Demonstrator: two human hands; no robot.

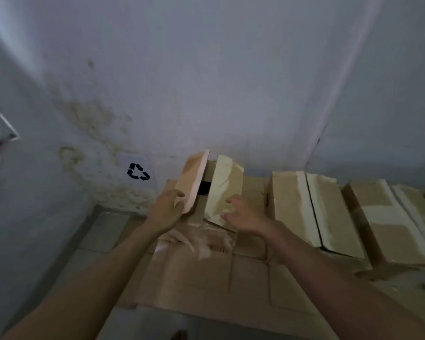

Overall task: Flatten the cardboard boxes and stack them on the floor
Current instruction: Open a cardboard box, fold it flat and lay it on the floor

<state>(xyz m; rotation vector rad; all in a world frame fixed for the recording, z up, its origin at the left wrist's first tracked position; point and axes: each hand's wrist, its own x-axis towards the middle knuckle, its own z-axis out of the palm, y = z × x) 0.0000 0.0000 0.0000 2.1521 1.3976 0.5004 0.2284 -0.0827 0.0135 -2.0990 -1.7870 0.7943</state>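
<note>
Here the left hand grips the near edge of the raised left flap of a cardboard box standing against the stained wall. The right hand, fingers spread and relaxed, touches the right flap. 2 more boxes sit to the right; flattened cardboard lies on the floor.

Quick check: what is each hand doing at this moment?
Left hand: grips the box's left top flap.
Right hand: open, fingers spread at the right top flap; contact cannot be told.
</note>
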